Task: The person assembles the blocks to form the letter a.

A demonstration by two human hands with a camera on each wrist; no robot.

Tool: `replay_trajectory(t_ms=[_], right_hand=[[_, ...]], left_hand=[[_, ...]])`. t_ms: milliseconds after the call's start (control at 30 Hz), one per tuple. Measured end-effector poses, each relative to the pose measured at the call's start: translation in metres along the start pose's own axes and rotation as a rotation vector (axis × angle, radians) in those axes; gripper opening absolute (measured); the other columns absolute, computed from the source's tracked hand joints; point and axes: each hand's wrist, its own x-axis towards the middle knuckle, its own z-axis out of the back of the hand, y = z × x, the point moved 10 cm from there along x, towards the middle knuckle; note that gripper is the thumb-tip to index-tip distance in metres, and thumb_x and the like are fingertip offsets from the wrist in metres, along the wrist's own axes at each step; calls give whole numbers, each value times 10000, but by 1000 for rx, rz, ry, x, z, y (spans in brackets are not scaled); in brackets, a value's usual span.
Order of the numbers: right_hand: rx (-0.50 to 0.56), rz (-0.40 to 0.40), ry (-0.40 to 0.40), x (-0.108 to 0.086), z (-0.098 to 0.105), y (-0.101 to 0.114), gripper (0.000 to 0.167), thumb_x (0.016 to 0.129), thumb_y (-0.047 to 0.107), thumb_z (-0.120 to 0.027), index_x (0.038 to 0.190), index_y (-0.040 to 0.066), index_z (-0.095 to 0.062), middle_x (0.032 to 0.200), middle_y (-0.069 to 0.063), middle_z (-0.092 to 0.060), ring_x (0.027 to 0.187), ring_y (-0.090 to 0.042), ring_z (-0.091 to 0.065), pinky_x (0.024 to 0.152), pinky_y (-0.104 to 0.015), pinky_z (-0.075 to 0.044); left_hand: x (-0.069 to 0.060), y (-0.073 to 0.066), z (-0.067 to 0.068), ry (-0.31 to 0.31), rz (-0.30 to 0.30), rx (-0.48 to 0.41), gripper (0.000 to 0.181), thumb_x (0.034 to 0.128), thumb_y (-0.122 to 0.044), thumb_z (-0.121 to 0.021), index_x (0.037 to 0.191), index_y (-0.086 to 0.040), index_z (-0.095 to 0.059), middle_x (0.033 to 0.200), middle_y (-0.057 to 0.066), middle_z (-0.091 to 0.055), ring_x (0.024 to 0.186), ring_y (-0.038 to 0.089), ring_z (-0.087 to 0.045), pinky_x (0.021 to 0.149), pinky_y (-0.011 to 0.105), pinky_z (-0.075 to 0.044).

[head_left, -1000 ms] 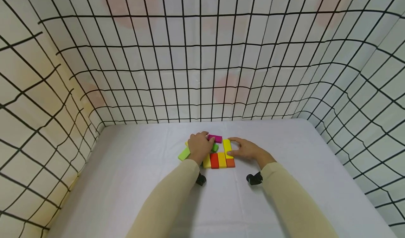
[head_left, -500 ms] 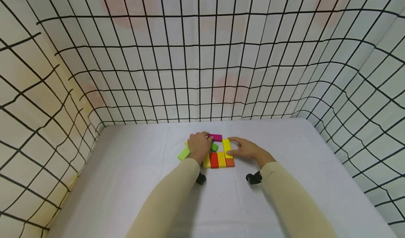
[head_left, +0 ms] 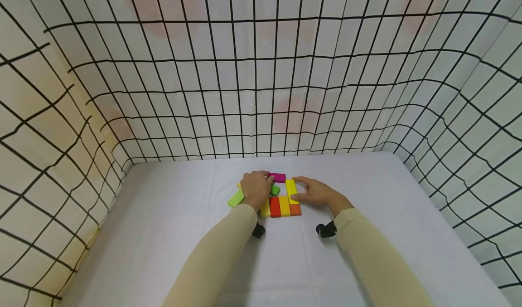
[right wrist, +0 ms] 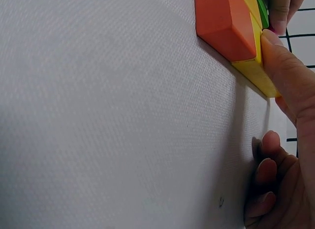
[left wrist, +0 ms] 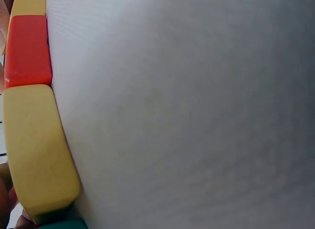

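Note:
In the head view my left hand [head_left: 256, 190] reaches over the left part of a group of coloured wooden blocks. Its thumb and forefinger pinch the left end of a magenta block [head_left: 278, 177] at the back. My right hand [head_left: 320, 192] holds a long yellow block [head_left: 292, 191] on the right, thumb at the near end, forefinger at the far end; in the right wrist view the thumb [right wrist: 285, 66] presses its side. Along the front lie a red block [head_left: 275, 207], yellow blocks and an orange block [head_left: 295, 209]. A green block [head_left: 275, 190] sits inside. The left palm hides some blocks.
A light green block [head_left: 236, 198] lies slantwise left of the left hand. White cloth [head_left: 163, 234] covers the table. Black wire mesh [head_left: 257, 89] stands behind and along both sides. A black wrist camera [head_left: 326, 230] hangs by each wrist.
The magenta block has shifted very slightly away from me and lies a little straighter. Both hands stay nearly still; the view has drifted slightly.

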Motion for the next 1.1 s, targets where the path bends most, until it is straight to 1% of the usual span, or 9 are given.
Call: replay_trajectory(t_ms=[233, 433, 600, 667, 767, 833, 933, 1000, 1100], right_hand=[[2, 5, -3, 2, 0, 2, 789, 889, 538, -719, 1566, 284, -402, 1566, -197, -448, 1377, -420, -469, 1137, -660, -357], [4, 4, -6, 4, -2, 4, 787, 889, 533, -724, 1564, 284, -406, 1567, -195, -448, 1382, -421, -465, 1136, -662, -357], [8, -5, -1, 4, -3, 3, 783, 900, 528, -715, 1570, 282, -394, 1587, -199, -420, 1396, -428, -449, 1142, -662, -351], [16, -19, -1, 3, -2, 2, 784, 899, 526, -715, 1571, 287, -390, 1596, -199, -406, 1407, -433, -436, 1145, -667, -343], [25, -44, -4, 2, -1, -1, 791, 890, 533, -722, 1569, 298, -391, 1598, -201, -401, 1414, -438, -422, 1142, -676, -340], [27, -53, -7, 2, -1, -3, 791, 887, 533, -726, 1567, 302, -394, 1598, -198, -401, 1416, -437, -418, 1141, -676, -341], [26, -55, -5, 3, -1, -4, 792, 886, 532, -728, 1567, 300, -395, 1594, -199, -404, 1409, -434, -421, 1137, -675, -347], [27, -55, -3, 4, -2, -5, 789, 887, 521, -730, 1566, 296, -397, 1594, -200, -404, 1404, -432, -425, 1137, -673, -350], [19, -54, -1, 4, -2, -5, 793, 885, 523, -729, 1567, 293, -396, 1584, -207, -413, 1387, -427, -437, 1132, -670, -359]], left_hand=[[-2, 2, 3, -9, 5, 2, 416, 995, -521, -588, 1341, -309, -682, 1179, 24, -716, 1011, 250, -549, 921, 384, -482], [-2, 4, 5, -27, -9, -4, 444, 999, -534, -573, 1371, -305, -658, 1204, 37, -717, 1030, 261, -569, 934, 403, -492], [-2, 6, 12, -43, -38, -87, 449, 1033, -504, -527, 1399, -265, -631, 1260, 57, -705, 1109, 290, -619, 990, 441, -508], [-2, 7, 18, -53, -61, -144, 427, 1043, -466, -527, 1378, -231, -647, 1223, 66, -709, 1094, 289, -635, 971, 438, -525], [-1, 11, 29, -78, -94, -199, 382, 1048, -413, -541, 1326, -190, -681, 1128, 68, -709, 1026, 269, -642, 910, 415, -550], [0, 17, 37, -100, -108, -212, 345, 1045, -375, -557, 1282, -170, -704, 1069, 65, -704, 980, 254, -635, 868, 401, -551], [4, 31, 45, -107, -90, -195, 303, 1041, -350, -569, 1236, -172, -719, 1058, 52, -689, 974, 242, -624, 852, 394, -545], [6, 43, 48, -79, -64, -187, 287, 1035, -347, -581, 1212, -172, -723, 1082, 50, -679, 994, 242, -619, 871, 398, -541], [8, 61, 48, -2, -24, -197, 290, 1021, -352, -599, 1188, -153, -728, 1129, 58, -679, 1014, 240, -614, 907, 397, -537]])
